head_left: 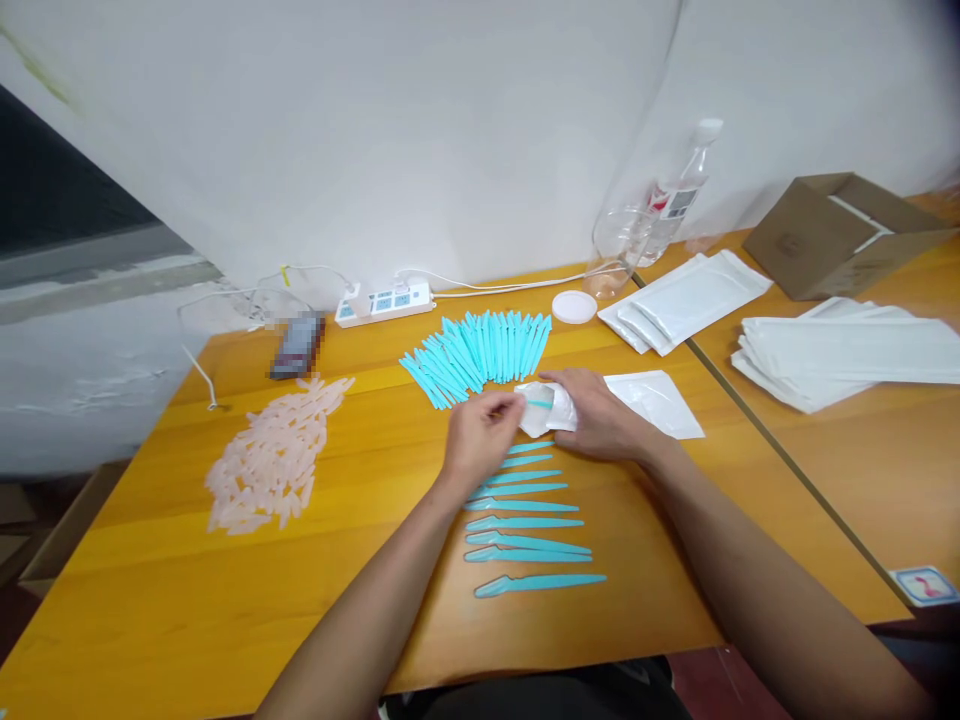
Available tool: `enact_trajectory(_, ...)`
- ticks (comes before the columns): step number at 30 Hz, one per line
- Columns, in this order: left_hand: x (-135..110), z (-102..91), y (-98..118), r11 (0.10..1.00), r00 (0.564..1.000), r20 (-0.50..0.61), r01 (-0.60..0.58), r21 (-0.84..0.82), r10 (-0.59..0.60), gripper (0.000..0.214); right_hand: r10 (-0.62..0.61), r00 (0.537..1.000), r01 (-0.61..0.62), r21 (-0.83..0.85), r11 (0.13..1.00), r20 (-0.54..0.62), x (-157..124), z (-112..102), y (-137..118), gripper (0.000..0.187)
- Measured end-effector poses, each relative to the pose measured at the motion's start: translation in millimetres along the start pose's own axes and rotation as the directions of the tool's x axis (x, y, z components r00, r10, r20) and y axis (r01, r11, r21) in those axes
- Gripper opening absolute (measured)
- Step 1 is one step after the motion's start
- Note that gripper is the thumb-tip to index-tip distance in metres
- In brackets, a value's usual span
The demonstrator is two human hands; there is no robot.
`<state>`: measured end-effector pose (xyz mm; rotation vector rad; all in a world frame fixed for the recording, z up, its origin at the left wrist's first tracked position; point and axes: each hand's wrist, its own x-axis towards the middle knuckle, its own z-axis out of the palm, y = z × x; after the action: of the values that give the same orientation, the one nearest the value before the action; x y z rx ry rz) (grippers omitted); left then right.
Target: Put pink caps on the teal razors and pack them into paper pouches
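A small white pouch (pixel 561 412) is held up between my two hands, its mouth spread toward the left. Inside the mouth shows a teal strip (pixel 540 404), perhaps an eyebrow razor. My left hand (pixel 480 430) pinches at the pouch's left edge; whether it also grips the strip's end, I cannot tell. My right hand (pixel 592 412) wraps around the pouch from the right. Below them, several teal eyebrow razors (pixel 525 523) lie in a row, tips to the right. Behind my hands a fanned pile of teal razors (pixel 487 345) is spread out.
Translucent pinkish covers (pixel 270 450) are heaped at left, near a phone (pixel 297 345). A power strip (pixel 385 303) lies by the wall. White pouches (pixel 686 300) are at right, with one pouch (pixel 654 402) beside my right hand. A bottle (pixel 679 200) and cardboard box (pixel 825 235) stand behind.
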<state>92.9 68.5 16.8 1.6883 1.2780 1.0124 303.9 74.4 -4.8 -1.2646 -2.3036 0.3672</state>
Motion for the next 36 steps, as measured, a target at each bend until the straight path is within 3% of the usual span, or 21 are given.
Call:
enact_trajectory(2, 3.3, 7.0, 3.8, 0.945, 0.975, 0.178, -0.177, 0.276, 0.131, 0.017, -0.031, 0.999, 0.031, 0.003, 1.000, -0.009, 1.4, 0.7, -2.9, 0.061)
enact_trajectory(4, 5.7, 4.9, 7.4, 0.864, 0.929, 0.319, -0.310, 0.397, 0.186, 0.023, -0.044, 0.999, 0.044, -0.005, 0.999, -0.013, 1.4, 1.0, -2.5, 0.062)
enact_trajectory(8, -0.6, -13.6, 7.0, 0.849, 0.922, 0.380, -0.260, 0.460, 0.077, 0.024, 0.010, 1.000, -0.010, -0.035, 0.999, -0.015, -1.0, 1.6, 7.0, 0.071)
enact_trajectory(11, -8.4, -16.6, 5.3, 0.795, 0.900, 0.436, -0.262, 0.547, -0.003, 0.015, 0.032, 0.999, -0.033, -0.034, 0.999, -0.010, -2.0, 2.7, 13.8, 0.077)
enact_trajectory(14, -9.9, -9.3, 6.6, 0.759, 0.891, 0.454, -0.278, 0.589, -0.026, 0.014, 0.043, 0.999, -0.043, -0.018, 0.999, -0.007, -2.4, 3.4, 16.3, 0.077)
enact_trajectory(18, -7.2, -14.5, 10.0, 0.829, 0.881, 0.472, -0.282, 0.483, 0.024, 0.012, 0.064, 0.998, -0.064, 0.013, 0.998, -0.011, -4.7, 1.7, 15.9, 0.077)
enact_trajectory(21, -9.1, -38.8, 17.4, 0.916, 0.931, 0.331, -0.260, 0.304, 0.155, 0.013, 0.056, 0.998, -0.054, 0.060, 0.997, -0.024, -7.4, -2.3, 14.2, 0.080)
enact_trajectory(23, -12.3, -57.8, 25.4, 0.963, 0.973, 0.114, -0.215, 0.160, 0.198, 0.021, 0.051, 0.998, -0.049, 0.091, 0.995, -0.024, -8.9, -5.5, 12.2, 0.081)
enact_trajectory(26, -16.8, -73.6, 34.3, 0.982, 0.972, -0.176, -0.173, -0.078, 0.157, 0.032, 0.063, 0.998, -0.061, 0.109, 0.992, -0.015, -9.4, -9.0, 8.3, 0.081)
enact_trajectory(29, -17.8, -60.5, 28.9, 0.966, 0.969, -0.239, -0.117, -0.232, 0.060, 0.032, 0.061, 0.998, -0.059, 0.110, 0.992, -0.010, -7.6, -8.4, 4.6, 0.080)
enact_trajectory(32, -13.4, -23.3, 13.3, 0.973, 0.989, -0.145, -0.052, -0.226, 0.019, 0.030, 0.036, 0.999, -0.031, 0.124, 0.992, -0.035, -5.2, -3.6, 1.9, 0.079)
enact_trajectory(34, -8.6, 1.6, 4.9, 0.991, 0.993, -0.033, -0.119, -0.062, 0.117, 0.024, 0.008, 0.998, 0.000, 0.129, 0.992, -0.067, -4.3, 0.2, 1.1, 0.078)
enact_trajectory(36, -4.6, 15.4, 2.0, 0.947, 0.965, 0.130, -0.252, 0.198, 0.230, 0.022, -0.023, 0.995, 0.034, 0.117, 0.993, -0.095, -4.4, 2.8, 1.4, 0.074)
